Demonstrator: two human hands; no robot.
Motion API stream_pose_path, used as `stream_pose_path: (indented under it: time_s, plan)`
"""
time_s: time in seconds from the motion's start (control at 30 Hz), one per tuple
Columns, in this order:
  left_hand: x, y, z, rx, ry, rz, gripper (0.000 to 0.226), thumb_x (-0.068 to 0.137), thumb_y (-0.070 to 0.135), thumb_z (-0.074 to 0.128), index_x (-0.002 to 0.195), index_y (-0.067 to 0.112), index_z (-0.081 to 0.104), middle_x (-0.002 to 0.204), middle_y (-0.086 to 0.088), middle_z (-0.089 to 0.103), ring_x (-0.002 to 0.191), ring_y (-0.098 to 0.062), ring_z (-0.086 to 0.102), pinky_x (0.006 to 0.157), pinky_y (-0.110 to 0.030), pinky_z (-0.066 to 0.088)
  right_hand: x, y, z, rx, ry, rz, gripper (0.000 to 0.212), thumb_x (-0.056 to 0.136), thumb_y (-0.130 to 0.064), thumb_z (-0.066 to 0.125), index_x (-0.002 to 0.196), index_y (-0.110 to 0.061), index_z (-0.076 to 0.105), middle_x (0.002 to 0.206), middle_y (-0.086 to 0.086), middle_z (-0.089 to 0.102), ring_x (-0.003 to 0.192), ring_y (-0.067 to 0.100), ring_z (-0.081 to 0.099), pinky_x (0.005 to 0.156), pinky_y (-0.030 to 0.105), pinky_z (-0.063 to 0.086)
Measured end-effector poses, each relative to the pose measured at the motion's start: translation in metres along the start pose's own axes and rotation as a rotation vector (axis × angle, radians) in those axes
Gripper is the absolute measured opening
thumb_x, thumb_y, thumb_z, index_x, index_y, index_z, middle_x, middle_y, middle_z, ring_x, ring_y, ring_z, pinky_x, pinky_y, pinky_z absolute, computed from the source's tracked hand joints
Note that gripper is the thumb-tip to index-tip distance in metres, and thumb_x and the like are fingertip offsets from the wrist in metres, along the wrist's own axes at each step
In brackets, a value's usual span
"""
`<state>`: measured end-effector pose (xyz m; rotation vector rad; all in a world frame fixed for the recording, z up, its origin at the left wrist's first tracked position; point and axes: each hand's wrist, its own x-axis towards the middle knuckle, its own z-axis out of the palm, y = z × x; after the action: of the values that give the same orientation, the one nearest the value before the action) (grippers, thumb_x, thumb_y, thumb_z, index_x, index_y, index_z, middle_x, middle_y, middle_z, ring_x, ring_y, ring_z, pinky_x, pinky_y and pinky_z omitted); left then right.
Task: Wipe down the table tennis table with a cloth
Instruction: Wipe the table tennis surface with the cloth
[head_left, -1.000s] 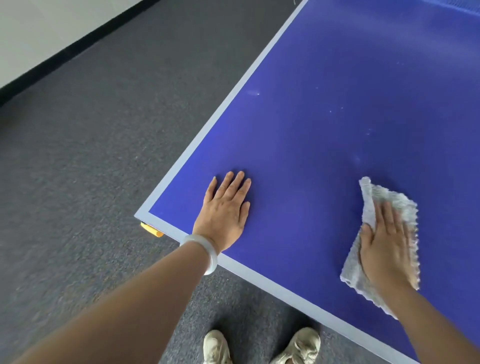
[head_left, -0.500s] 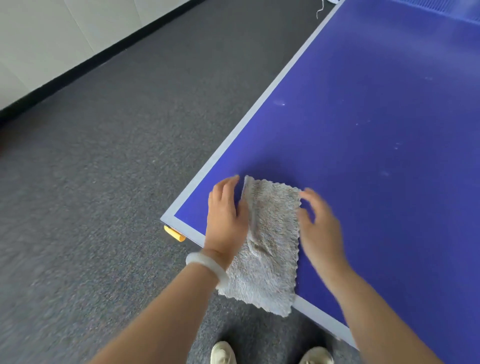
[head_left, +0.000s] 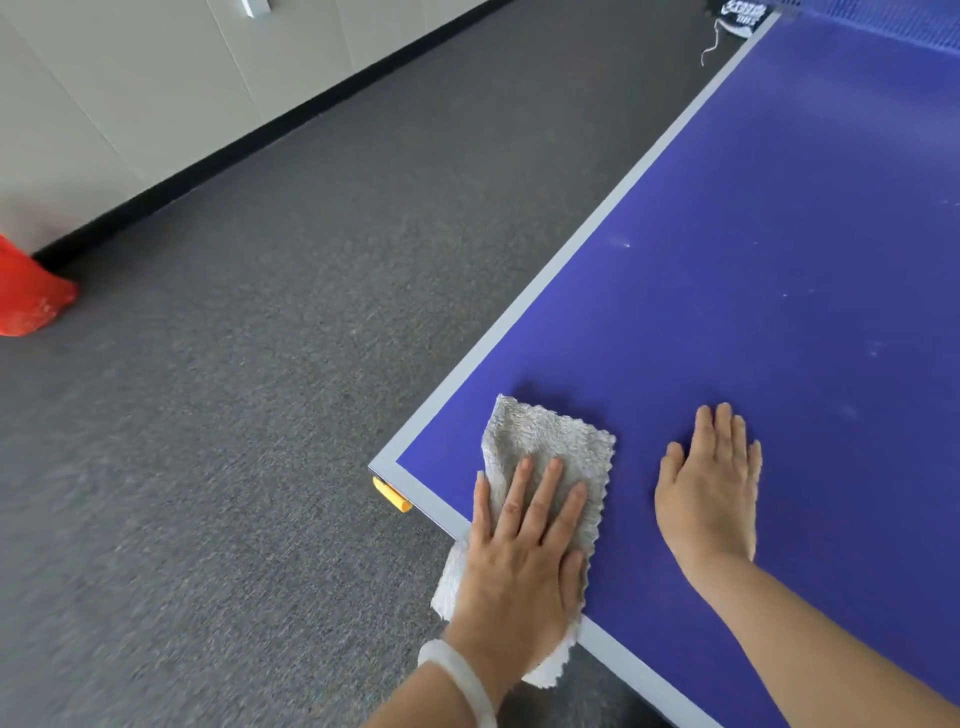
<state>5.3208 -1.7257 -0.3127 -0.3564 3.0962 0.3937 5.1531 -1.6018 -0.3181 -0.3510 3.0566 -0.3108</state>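
Grey carpet (head_left: 249, 415) covers the floor, running up to a black skirting board (head_left: 260, 137) below a pale panelled wall (head_left: 130, 93). At the far left edge, against the skirting, stands a red thing (head_left: 26, 299), cut off by the frame so that I cannot tell what it is.

The blue table tennis table (head_left: 779, 208) fills the right side, with a pale grey line along its edges. Its near left corner shows a small orange part (head_left: 392, 496) sticking out underneath. At the far top right a strip of the blue net (head_left: 883, 28) is visible, with a black fitting (head_left: 740, 15) and a loose white cord (head_left: 710, 45) beside the table's side edge. A few small white specks (head_left: 626, 244) lie on the blue top.

The grey fluffy cloth (head_left: 550, 441) lies on the table close to the near left corner. Its far part is spread on the blue top, and its near part hangs over the near edge. The left hand (head_left: 524, 551) presses flat on the cloth, palm down, fingers straight and slightly spread, gripping nothing. A white bangle (head_left: 462, 680) sits on that wrist.

The right hand (head_left: 711, 493) rests palm down on the bare table top just to the right of the cloth, apart from it, with fingers straight and close together, holding nothing.
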Motion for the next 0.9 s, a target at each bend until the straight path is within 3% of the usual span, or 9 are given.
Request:
stream_pose_path:
  time_s: [0.07, 0.17, 0.23, 0.4, 0.53, 0.6, 0.67, 0.8, 0.9]
  plan:
    - [0.005, -0.031, -0.008, 0.050, -0.030, -0.092, 0.061, 0.097, 0.043, 0.031, 0.155, 0.025, 0.027, 0.163, -0.003, 0.018, 0.151, -0.030, 0.012, 0.114, -0.062, 0.019, -0.002, -0.002, -0.001, -0.017, 0.003, 0.002, 0.058, 0.104, -0.026, 0.030, 0.156, -0.001, 0.019, 0.165, 0.015, 0.014, 0.153, 0.028, 0.010, 0.125, 0.044, 0.006]
    - [0.045, -0.077, -0.022, 0.109, -0.044, -0.280, 0.061, 0.099, 0.046, 0.016, 0.157, 0.031, 0.005, 0.165, 0.000, 0.001, 0.151, -0.031, -0.004, 0.117, -0.063, 0.005, -0.001, -0.004, -0.002, -0.015, 0.025, 0.010, 0.058, 0.102, -0.023, 0.033, 0.153, 0.002, 0.025, 0.163, 0.018, 0.019, 0.152, 0.032, 0.015, 0.125, 0.047, 0.009]
    - [0.073, -0.097, -0.031, 0.042, -0.076, -0.428, 0.060, 0.100, 0.047, 0.013, 0.156, 0.035, -0.005, 0.165, 0.001, -0.001, 0.151, -0.031, -0.004, 0.119, -0.059, 0.004, -0.001, -0.005, -0.001, -0.013, 0.025, 0.019, 0.058, 0.101, -0.021, 0.035, 0.153, 0.003, 0.026, 0.162, 0.019, 0.020, 0.151, 0.033, 0.016, 0.125, 0.048, 0.010]
    - [0.062, -0.076, -0.026, -0.015, 0.027, -0.647, 0.064, 0.097, 0.042, 0.007, 0.157, 0.020, 0.006, 0.162, -0.016, 0.016, 0.150, -0.035, 0.008, 0.121, -0.052, 0.004, -0.001, -0.004, -0.002, -0.019, 0.026, 0.010, 0.057, 0.101, -0.020, 0.037, 0.152, 0.003, 0.026, 0.161, 0.021, 0.021, 0.151, 0.034, 0.017, 0.124, 0.050, 0.011]
    - [0.034, -0.043, -0.018, -0.003, 0.097, -0.663, 0.064, 0.097, 0.034, 0.019, 0.151, 0.000, 0.025, 0.154, -0.034, 0.022, 0.146, -0.048, 0.014, 0.119, -0.055, 0.013, -0.002, -0.003, -0.001, -0.020, 0.015, 0.022, 0.058, 0.102, -0.023, 0.035, 0.153, 0.002, 0.024, 0.162, 0.019, 0.019, 0.152, 0.033, 0.016, 0.125, 0.049, 0.009]
    - [0.028, -0.036, -0.021, 0.036, 0.067, -0.671, 0.064, 0.097, 0.032, 0.021, 0.149, -0.006, 0.026, 0.153, -0.037, 0.019, 0.145, -0.050, 0.013, 0.118, -0.057, 0.019, -0.001, -0.005, -0.002, -0.011, 0.015, 0.020, 0.058, 0.102, -0.022, 0.036, 0.153, 0.001, 0.025, 0.162, 0.019, 0.020, 0.152, 0.032, 0.016, 0.125, 0.049, 0.009]
    - [0.023, -0.025, -0.026, 0.094, 0.004, -0.653, 0.065, 0.094, 0.030, 0.025, 0.143, -0.012, 0.034, 0.147, -0.040, 0.030, 0.140, -0.053, 0.025, 0.114, -0.058, 0.028, -0.001, -0.006, -0.003, -0.018, 0.004, 0.031, 0.058, 0.102, -0.023, 0.035, 0.153, 0.001, 0.025, 0.163, 0.018, 0.019, 0.152, 0.032, 0.015, 0.125, 0.048, 0.008]
    - [0.012, -0.002, -0.036, 0.068, -0.200, -0.504, 0.063, 0.085, 0.035, 0.035, 0.127, -0.003, 0.062, 0.120, -0.028, 0.063, 0.109, -0.042, 0.061, 0.087, -0.048, 0.052, -0.004, -0.007, -0.005, -0.031, -0.009, 0.045, 0.060, 0.102, -0.026, 0.031, 0.155, -0.001, 0.022, 0.164, 0.015, 0.015, 0.153, 0.028, 0.010, 0.125, 0.046, 0.005]
    - [0.022, -0.009, -0.040, 0.042, -0.014, -0.419, 0.058, 0.087, 0.034, 0.036, 0.129, 0.004, 0.062, 0.116, -0.019, 0.063, 0.105, -0.034, 0.057, 0.089, -0.045, 0.047, -0.004, -0.007, -0.006, -0.050, -0.024, 0.058, 0.061, 0.102, -0.028, 0.028, 0.156, -0.003, 0.019, 0.165, 0.013, 0.012, 0.154, 0.026, 0.007, 0.126, 0.044, 0.002]
